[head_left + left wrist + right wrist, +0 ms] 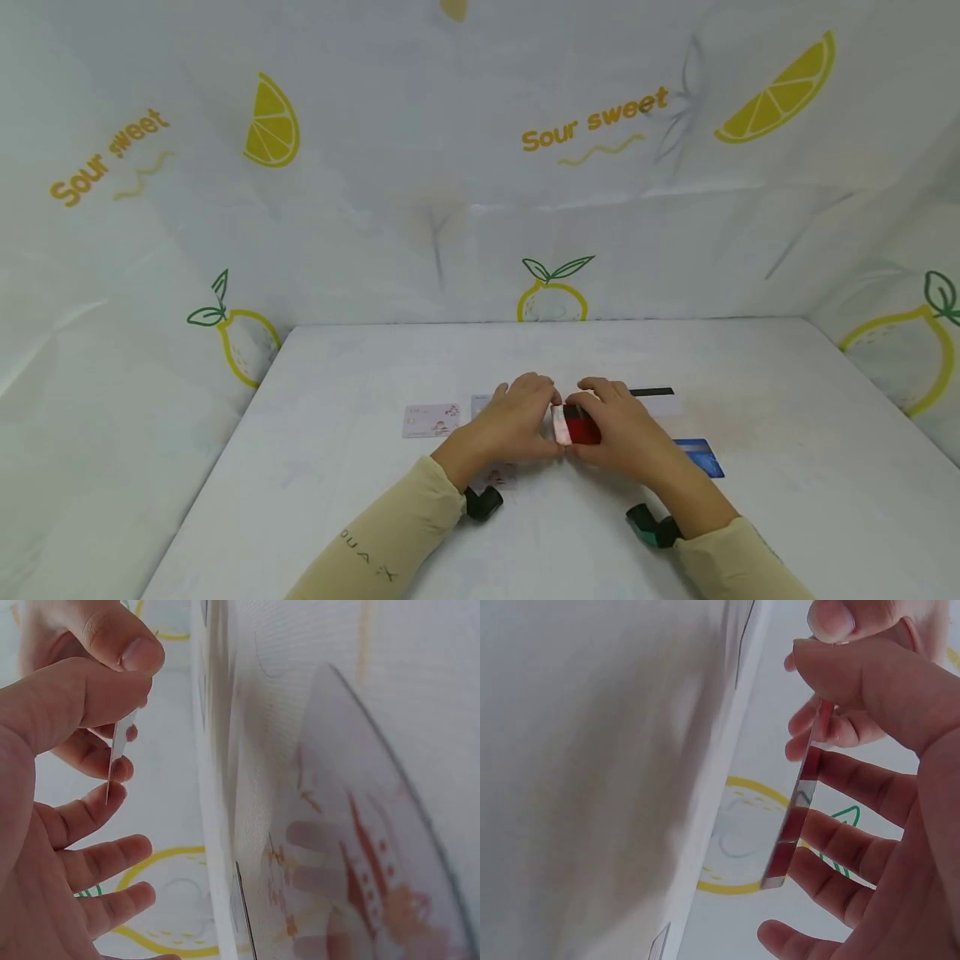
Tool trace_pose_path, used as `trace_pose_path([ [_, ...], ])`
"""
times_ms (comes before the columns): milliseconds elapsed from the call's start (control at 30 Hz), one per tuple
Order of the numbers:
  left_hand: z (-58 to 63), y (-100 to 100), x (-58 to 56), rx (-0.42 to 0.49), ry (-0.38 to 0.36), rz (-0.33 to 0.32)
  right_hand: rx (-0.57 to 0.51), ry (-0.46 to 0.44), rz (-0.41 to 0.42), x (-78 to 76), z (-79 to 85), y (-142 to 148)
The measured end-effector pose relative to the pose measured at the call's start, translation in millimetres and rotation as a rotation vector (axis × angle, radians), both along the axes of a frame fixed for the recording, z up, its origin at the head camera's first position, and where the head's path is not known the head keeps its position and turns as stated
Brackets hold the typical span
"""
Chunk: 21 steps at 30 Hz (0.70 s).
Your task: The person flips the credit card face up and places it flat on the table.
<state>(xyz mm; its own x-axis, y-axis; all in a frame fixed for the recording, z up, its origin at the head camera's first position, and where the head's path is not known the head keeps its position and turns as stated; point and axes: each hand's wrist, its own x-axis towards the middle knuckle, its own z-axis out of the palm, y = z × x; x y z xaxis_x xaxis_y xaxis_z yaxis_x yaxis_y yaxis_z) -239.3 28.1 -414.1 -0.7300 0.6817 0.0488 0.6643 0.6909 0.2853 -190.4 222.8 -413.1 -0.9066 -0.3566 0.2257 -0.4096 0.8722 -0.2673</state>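
Both hands meet over the white table and hold a thin red and black card [583, 427] with a pale strip at its left end. My left hand [517, 421] pinches the left end between thumb and forefinger, its other fingers spread in the left wrist view. At the right end, my right hand [618, 433] grips it with the thumb at the near edge and fingers at the far edge. Seen nearly edge-on, the card [791, 821] looks glossy in the right wrist view. Close below the left hand, a pink patterned card [367, 847] lies on the table.
A pink card [431, 421] lies to the left, and a pale card [480, 405] is partly hidden behind the left hand. Right of the hands are a black-striped white card [660, 403] and a blue card [701, 458]. A lemon-printed sheet [390, 192] rises behind the table.
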Motion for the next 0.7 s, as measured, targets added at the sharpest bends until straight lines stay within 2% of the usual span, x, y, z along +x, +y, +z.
trace_pose_path([
  [167,-1.3,0.9,-0.6,-0.002,0.028,-0.007,0.019,0.040,-0.010,0.4,-1.3,-3.0],
  [467,0.6,2.0,0.4,-0.001,0.026,-0.013,0.008,-0.006,-0.054,-0.3,-0.8,-4.5],
  [600,-0.2,2.7,0.2,0.001,0.019,-0.016,-0.031,-0.030,-0.069,-1.7,-0.3,-1.8],
  [700,-1.2,2.2,-0.3,-0.008,0.022,-0.012,-0.112,-0.055,-0.061,-3.3,0.8,1.7],
])
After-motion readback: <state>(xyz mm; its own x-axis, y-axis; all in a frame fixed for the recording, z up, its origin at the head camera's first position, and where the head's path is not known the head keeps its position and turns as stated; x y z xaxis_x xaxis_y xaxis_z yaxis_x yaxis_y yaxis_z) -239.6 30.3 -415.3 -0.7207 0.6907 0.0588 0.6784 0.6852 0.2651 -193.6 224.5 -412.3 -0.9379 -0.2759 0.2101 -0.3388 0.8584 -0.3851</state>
